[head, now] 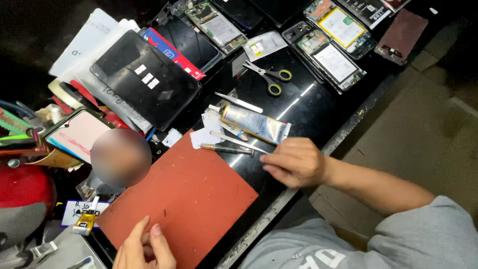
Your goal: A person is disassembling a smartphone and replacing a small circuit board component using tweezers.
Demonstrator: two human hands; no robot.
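My hands sit apart and empty: right hand [294,162] beside the tweezers [238,142], left hand [144,246] steadying the red mat [184,199].

mat [194,194] on bench [318,107] front, glue tube [255,123] and tweezers [238,142] just behind it, scissors [269,77] further back, opened phones [331,47] rearmost

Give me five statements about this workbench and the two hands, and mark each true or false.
1. The right hand rests on the dark bench beside the tweezers. True.
2. The scissors have red handles. False: the handles are yellow-green.
3. The left hand lies at the near edge of the red mat. True.
4. The glue tube stands upright. False: it lies on its side.
5. The right hand grips the scissors. False: they lie apart from it, farther up the bench.
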